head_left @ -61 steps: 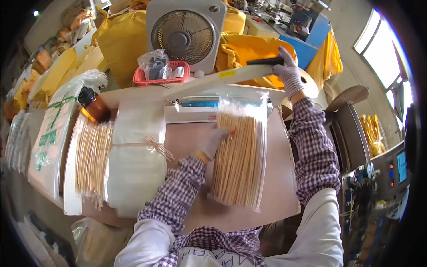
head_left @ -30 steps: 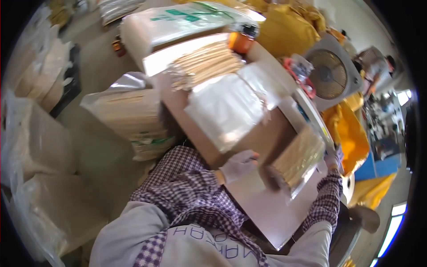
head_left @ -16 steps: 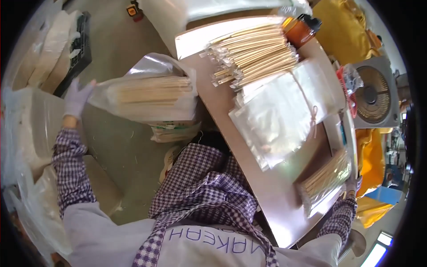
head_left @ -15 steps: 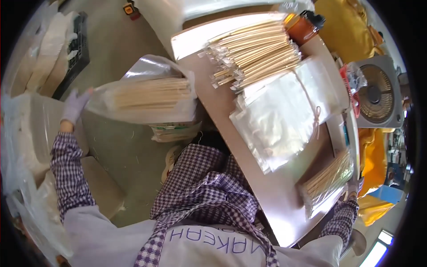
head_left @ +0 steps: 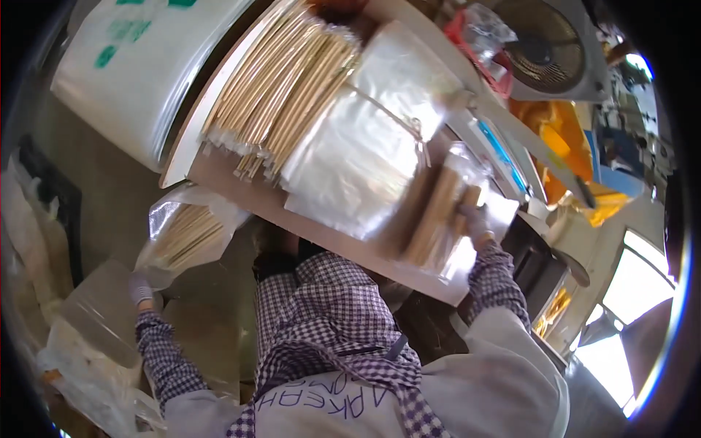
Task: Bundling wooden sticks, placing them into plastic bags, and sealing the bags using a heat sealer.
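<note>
My left hand (head_left: 141, 286), in a pale glove, closes on the lower end of a large clear plastic bag (head_left: 164, 274) beside the table. Thin wooden sticks (head_left: 188, 237) lie inside that bag. At the table's right end, my right hand (head_left: 476, 221) is closed around the side of a smaller clear packet of sticks (head_left: 437, 219); motion blurs it, and part of its fingers is hidden. To its left a stack of flat clear bags (head_left: 350, 168) lies tied with a cord (head_left: 387, 109). Several narrow packets of sticks (head_left: 277, 80) lie in a pile beyond the stack.
The brown table (head_left: 328, 244) crosses in front of me, with a white plastic-wrapped bundle (head_left: 131, 80) past its left end. A grey fan (head_left: 540, 47) and a red basket (head_left: 496, 73) stand at the far right. Plastic-covered goods (head_left: 95, 365) sit at lower left.
My view has turned to the right, so the table appears swung round. My right hand has come inward over the table onto the stick packet. The left hand stays at the large bag's end.
</note>
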Action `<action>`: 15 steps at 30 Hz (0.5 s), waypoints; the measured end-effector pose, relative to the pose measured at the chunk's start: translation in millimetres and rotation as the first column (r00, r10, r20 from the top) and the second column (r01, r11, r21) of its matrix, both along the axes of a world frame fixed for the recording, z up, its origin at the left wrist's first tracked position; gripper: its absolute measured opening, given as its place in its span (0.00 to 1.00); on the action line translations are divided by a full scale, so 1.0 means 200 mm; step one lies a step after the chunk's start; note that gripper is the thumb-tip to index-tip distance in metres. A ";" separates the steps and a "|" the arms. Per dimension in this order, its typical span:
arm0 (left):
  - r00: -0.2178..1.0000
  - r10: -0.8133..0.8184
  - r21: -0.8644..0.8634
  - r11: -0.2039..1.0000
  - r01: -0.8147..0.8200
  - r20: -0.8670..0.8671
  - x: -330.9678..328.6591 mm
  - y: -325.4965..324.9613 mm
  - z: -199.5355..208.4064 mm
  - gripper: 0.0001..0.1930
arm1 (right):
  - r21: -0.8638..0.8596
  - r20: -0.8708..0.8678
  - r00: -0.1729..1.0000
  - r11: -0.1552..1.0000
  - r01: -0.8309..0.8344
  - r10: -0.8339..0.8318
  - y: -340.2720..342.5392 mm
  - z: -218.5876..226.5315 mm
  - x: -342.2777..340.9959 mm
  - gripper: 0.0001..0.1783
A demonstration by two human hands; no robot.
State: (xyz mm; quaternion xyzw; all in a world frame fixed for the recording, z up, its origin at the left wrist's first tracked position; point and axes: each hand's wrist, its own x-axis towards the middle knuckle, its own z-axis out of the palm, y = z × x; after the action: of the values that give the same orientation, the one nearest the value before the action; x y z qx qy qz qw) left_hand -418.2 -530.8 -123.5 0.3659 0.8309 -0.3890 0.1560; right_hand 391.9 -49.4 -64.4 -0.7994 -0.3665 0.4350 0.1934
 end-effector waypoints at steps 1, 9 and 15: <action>0.996 0.060 0.289 0.954 -0.078 0.070 0.10 0.26 -0.05 0.25 | 0.117 -0.128 0.990 0.991 0.065 -0.050 -0.11 -0.08 0.15 0.26; 0.821 0.271 0.494 0.690 -0.530 0.502 0.88 0.93 0.52 0.18 | 0.158 -0.558 0.796 0.972 -0.174 0.233 -0.33 0.75 -0.79 0.34; 0.697 0.464 0.461 0.527 -0.714 0.548 1.00 0.95 0.52 0.25 | 0.295 -0.669 0.582 0.884 -0.363 0.463 -0.19 1.29 -1.84 0.07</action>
State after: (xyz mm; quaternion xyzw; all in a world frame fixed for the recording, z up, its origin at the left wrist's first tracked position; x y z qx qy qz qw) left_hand -218.9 -341.2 -19.8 0.1510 0.9413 0.0731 0.2930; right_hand 24.5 -87.6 194.0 -0.4404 -0.4625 0.7223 0.2653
